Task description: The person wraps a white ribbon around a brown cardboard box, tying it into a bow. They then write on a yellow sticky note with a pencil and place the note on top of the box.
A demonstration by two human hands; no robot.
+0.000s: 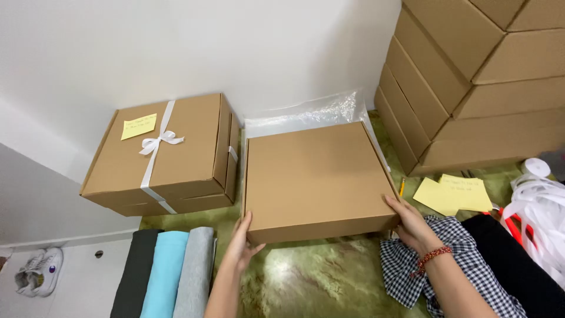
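Left hand (242, 244) grasps the near-left corner of a plain brown box (315, 179); right hand (411, 227), red bead bracelet at the wrist, grasps its near-right corner. Box: closed, flat on the green marbled counter (306, 280), directly ahead between both hands, long axis running left to right; hands about equally near. Behind it, clear plastic wrap (306, 115). Left: a like box tied with white ribbon (156, 144), yellow note (139, 126) on its lid. Near left: three folded cloths (166, 274), black, blue, grey. Right: stacked brown boxes (471, 82), yellow notes (453, 194), checked cloth (406, 265), loose white ribbon (541, 200).
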